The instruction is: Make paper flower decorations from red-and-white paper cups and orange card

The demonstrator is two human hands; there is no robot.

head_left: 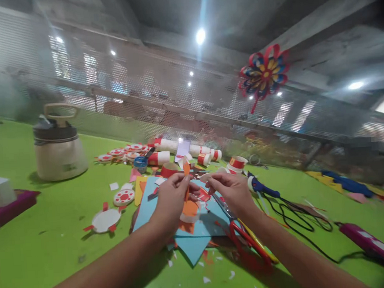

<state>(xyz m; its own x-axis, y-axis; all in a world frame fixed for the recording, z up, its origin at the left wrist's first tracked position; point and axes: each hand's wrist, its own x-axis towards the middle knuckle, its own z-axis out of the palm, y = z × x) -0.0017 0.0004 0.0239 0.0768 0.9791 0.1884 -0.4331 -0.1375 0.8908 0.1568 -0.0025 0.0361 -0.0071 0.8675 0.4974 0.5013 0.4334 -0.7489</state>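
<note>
My left hand point(172, 198) pinches a narrow orange paper piece point(186, 167), which stands upright above the fingertips. Close to it, my right hand point(233, 190) is closed, with a small pale paper piece point(205, 177) at its fingertips. Both hands are over light blue paper sheets point(151, 219), where orange paper point(190, 208) and small red and white scraps lie. Red-handled scissors point(233, 229) rest under my right wrist, beside a yellow stick-like tool point(256, 240) whose kind I cannot tell.
Round red-and-white paper pieces point(123, 196) and a white disc with red tabs point(105, 220) lie left. Behind are a blue jar point(141, 164) and red-and-white paper tubes point(160, 158). A blue corded tool point(264, 188) lies right; a large pot point(60, 151) stands far left.
</note>
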